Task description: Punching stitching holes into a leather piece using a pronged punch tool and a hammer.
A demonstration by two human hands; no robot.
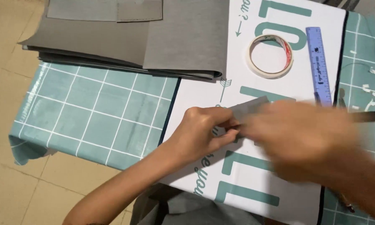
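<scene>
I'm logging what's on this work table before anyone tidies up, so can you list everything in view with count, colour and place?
small grey piece: one, grey, mid-table, pinched between both hands
grey sheets: a stack, exact count unclear, grey, top left of the table
tape roll: one, cream with a red inner core, lying flat on the white board, upper right
ruler: one, blue-violet, right of the tape roll
white board: one, white with teal lettering, under the hands
tablecloth: one, teal with a white grid, covering the table
floor: beige tiles, left and below
left hand: one, holding the grey piece
right hand: one, motion-blurred, on the piece's right side
</scene>
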